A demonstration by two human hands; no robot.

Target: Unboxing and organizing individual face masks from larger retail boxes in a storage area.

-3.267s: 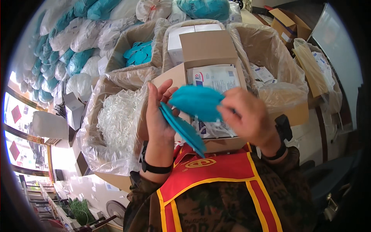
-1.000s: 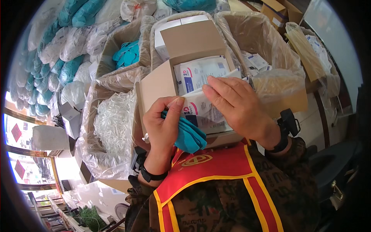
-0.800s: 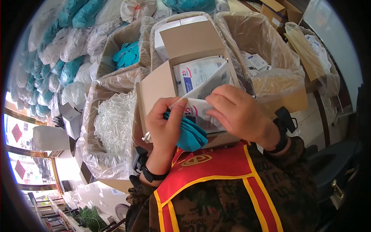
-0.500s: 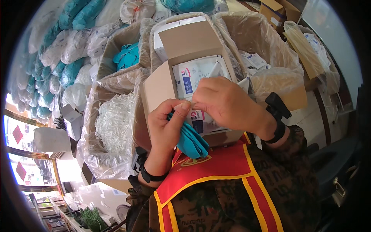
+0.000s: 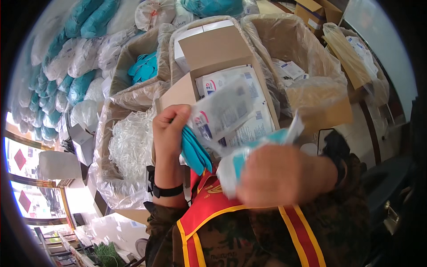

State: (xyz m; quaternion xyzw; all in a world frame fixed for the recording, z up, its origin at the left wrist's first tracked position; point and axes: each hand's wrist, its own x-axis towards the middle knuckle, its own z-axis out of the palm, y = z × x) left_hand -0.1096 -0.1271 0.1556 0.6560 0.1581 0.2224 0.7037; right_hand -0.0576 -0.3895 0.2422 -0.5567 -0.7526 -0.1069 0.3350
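Note:
My left hand (image 5: 171, 127) is closed, pinching a translucent plastic bag (image 5: 227, 109) by its edge. Folded teal fabric pieces (image 5: 195, 151) hang from the same hand. Blurred by motion, my right hand (image 5: 271, 175) is wrapped round a white-and-teal bundle (image 5: 229, 171) in front of my chest; its exact kind is smeared. Behind the bag stands an open cardboard box (image 5: 209, 46) with printed white packets (image 5: 249, 135) lying flat inside. The bag covers part of those packets.
Left of the box, a plastic-lined carton holds a heap of white stringy strips (image 5: 131, 144). Teal fabric pieces (image 5: 144, 66) fill another lined carton beyond it. At right, a lined carton (image 5: 320, 95) contains white packets. Stuffed bags (image 5: 80, 55) are piled at the far left.
My hands have parted. The left moved left with the teal fabric and now holds up the translucent bag; the right swung down toward my chest with the white-and-teal bundle.

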